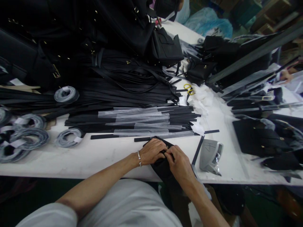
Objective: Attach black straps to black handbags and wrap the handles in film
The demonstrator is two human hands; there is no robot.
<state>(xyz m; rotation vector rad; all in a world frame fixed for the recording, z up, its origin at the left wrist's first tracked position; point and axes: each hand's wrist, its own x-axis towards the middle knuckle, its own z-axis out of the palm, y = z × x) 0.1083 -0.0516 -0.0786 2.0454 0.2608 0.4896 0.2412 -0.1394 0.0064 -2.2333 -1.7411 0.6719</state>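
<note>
The step in hand looks like close finger work on a small fitting or edge of a black piece (163,168), which lies at the near edge of the surface (123,159), right in front of the person, its lower part hanging over toward the lap. The left hand (155,150) comes in from above its upper end with the fingers curled over and nearly closed on it; the right hand (178,160) meets it from the other side, thumb and forefinger drawn together in a pinch. Both appear to grip the black piece, but whether either holds the tiny gold-coloured fitting (167,147) between them, I cannot tell. The next move seems to call for the left fingers to steady the piece while the right ones press or draw at that same spot, without letting it slip off the edge. Black strips (104,136) lie just beyond the hands, and a grey tool (207,154) stands to the right, apart from them.
</note>
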